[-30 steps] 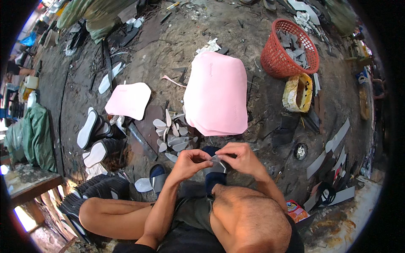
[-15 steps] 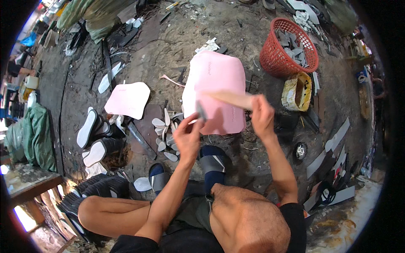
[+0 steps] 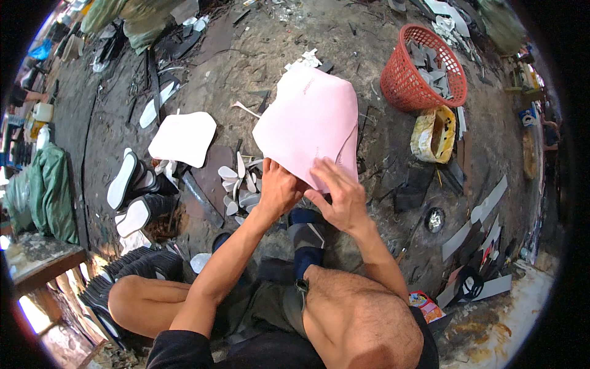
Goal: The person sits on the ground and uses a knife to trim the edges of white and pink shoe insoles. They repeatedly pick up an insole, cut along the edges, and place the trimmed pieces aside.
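Half a second earlier, the right hand had held a pale-handled tool and the left a small grey piece above the pink stack; at this moment neither item showed in the hands, and where they lay could not be told. The top pink sheet (image 3: 305,126) had swung askew, its left corner jutting out past the stack and another pink layer (image 3: 351,158) showing along its right side. Attention seemed to have passed from the tool to the sheet itself. It lay on the floor just beyond the sandalled foot (image 3: 307,237), between grey cut pieces (image 3: 230,178) on the left and a yellow container (image 3: 423,138) on the right. The left hand (image 3: 281,189) curled at its near edge, its grip hidden; the right hand (image 3: 342,195) was spread open, fingers resting on top, thumb apart.
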`<state>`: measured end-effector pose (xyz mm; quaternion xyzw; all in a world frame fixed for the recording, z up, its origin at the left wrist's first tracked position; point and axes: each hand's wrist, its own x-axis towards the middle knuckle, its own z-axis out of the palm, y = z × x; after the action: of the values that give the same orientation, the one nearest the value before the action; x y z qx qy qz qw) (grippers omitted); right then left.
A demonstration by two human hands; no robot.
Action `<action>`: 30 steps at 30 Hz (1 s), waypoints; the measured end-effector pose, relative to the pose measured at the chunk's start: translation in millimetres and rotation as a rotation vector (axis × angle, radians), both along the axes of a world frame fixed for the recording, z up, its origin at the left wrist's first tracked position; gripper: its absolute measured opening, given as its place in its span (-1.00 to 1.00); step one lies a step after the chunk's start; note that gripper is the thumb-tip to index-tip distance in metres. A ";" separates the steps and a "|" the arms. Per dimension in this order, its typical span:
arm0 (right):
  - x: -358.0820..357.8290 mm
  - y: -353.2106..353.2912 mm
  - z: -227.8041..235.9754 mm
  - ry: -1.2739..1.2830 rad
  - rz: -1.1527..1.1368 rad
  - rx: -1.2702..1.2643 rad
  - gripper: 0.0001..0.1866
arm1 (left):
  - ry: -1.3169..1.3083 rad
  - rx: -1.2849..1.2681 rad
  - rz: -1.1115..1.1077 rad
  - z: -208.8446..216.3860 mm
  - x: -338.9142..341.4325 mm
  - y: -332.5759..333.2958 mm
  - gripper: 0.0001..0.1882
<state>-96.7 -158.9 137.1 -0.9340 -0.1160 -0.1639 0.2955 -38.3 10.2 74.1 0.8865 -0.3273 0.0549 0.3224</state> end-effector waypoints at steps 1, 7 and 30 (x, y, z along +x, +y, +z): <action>-0.2 -2.4 8.0 0.014 -0.004 -0.041 -0.69 | 0.014 0.003 0.014 -0.2 0.6 3.3 -0.63; 30.5 -46.2 13.1 0.017 -0.144 -0.098 -0.81 | -0.059 0.031 -0.034 1.7 3.9 -3.8 -0.54; 36.9 -36.0 9.4 0.454 0.027 0.024 -0.75 | -0.071 -0.170 0.191 1.2 -18.1 -15.0 -0.57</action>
<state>-59.7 -194.9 146.5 -0.9417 -0.0569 0.0529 0.3274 -56.3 -4.8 75.3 0.8805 -0.2468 0.1445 0.3780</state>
